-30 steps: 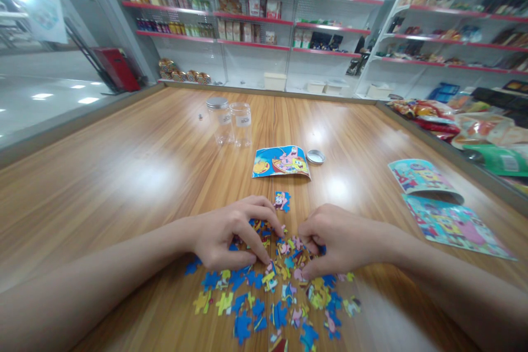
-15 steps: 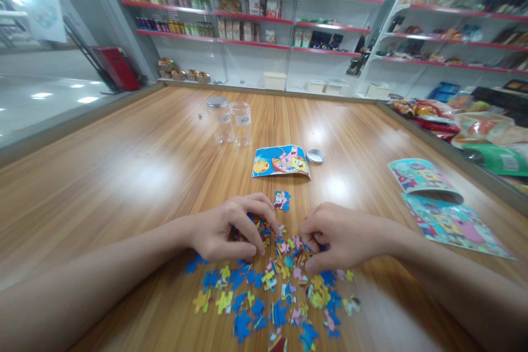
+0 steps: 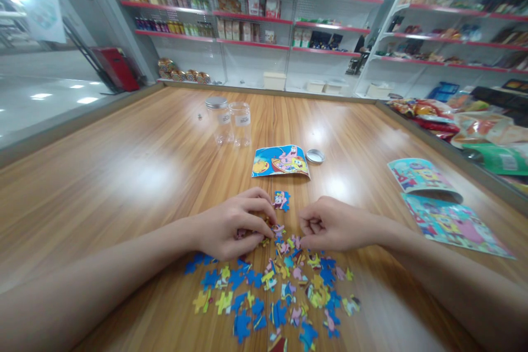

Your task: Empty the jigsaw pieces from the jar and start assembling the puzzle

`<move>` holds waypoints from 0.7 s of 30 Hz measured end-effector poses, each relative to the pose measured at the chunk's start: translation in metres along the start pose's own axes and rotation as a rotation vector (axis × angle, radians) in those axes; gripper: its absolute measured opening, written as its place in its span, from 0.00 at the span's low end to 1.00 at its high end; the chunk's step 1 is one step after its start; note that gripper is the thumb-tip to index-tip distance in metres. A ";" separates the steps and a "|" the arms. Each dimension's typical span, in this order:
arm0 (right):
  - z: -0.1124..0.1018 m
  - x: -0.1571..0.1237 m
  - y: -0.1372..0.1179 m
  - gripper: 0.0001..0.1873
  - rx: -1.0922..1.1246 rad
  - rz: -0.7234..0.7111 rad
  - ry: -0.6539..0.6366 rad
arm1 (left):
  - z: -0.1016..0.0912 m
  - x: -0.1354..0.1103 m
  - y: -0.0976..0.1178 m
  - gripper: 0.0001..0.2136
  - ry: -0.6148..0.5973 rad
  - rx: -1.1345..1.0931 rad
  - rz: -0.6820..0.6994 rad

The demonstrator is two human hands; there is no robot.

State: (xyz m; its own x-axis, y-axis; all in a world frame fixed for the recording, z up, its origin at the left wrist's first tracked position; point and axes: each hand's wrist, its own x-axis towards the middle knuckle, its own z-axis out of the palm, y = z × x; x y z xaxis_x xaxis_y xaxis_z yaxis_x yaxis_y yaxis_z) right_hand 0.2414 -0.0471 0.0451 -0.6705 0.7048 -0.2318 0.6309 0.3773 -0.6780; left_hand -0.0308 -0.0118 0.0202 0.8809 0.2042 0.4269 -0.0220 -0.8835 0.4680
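Loose jigsaw puzzle pieces (image 3: pixel 243 325), mostly blue, yellow and pink, lie scattered on the wooden table in front of me. My left hand (image 3: pixel 237 225) is at the upper left of the pile, thumb and fingers pinched on a small puzzle piece (image 3: pixel 266 241) that is mostly hidden. A pink piece (image 3: pixel 279 230) lies right by those fingertips. My right hand (image 3: pixel 334 224) is closed at the pile's upper right edge, fingers curled inward; whatever it holds, if anything, is hidden. Beyond both hands sits a small joined puzzle section (image 3: pixel 282 200) with a cartoon face.
A curved picture card (image 3: pixel 280 161) lies ahead, beside a round metal lid (image 3: pixel 315 156). Two clear jars (image 3: pixel 223 126) stand further back, one lidded. More picture cards (image 3: pixel 454 225) lie at right, near packaged goods (image 3: pixel 487 126). Stocked shelves (image 3: pixel 256 16) line the back.
My left hand's thumb and fingers have drawn together near the pile's top. My right hand has shifted slightly up and away, its thumb closing in, uncovering pieces beneath.
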 end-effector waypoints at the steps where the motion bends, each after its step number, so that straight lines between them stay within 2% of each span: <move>1: 0.002 0.002 0.004 0.13 0.036 0.006 0.023 | 0.000 0.000 0.000 0.14 0.001 0.002 -0.002; 6: 0.008 0.010 0.019 0.13 0.131 -0.014 0.057 | -0.003 0.000 0.002 0.16 -0.051 0.048 -0.004; 11: 0.008 0.010 0.020 0.13 0.142 -0.038 0.097 | -0.005 0.001 0.008 0.20 -0.153 0.159 0.008; 21: 0.009 0.012 0.020 0.12 0.171 -0.037 0.170 | -0.005 0.003 0.006 0.16 -0.169 0.135 0.036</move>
State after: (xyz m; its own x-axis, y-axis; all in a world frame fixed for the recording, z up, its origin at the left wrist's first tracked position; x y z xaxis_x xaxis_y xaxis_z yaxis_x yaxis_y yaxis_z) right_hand 0.2424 -0.0361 0.0229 -0.6079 0.7885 -0.0936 0.5217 0.3078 -0.7957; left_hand -0.0310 -0.0146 0.0280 0.9478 0.1076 0.3002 -0.0015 -0.9398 0.3418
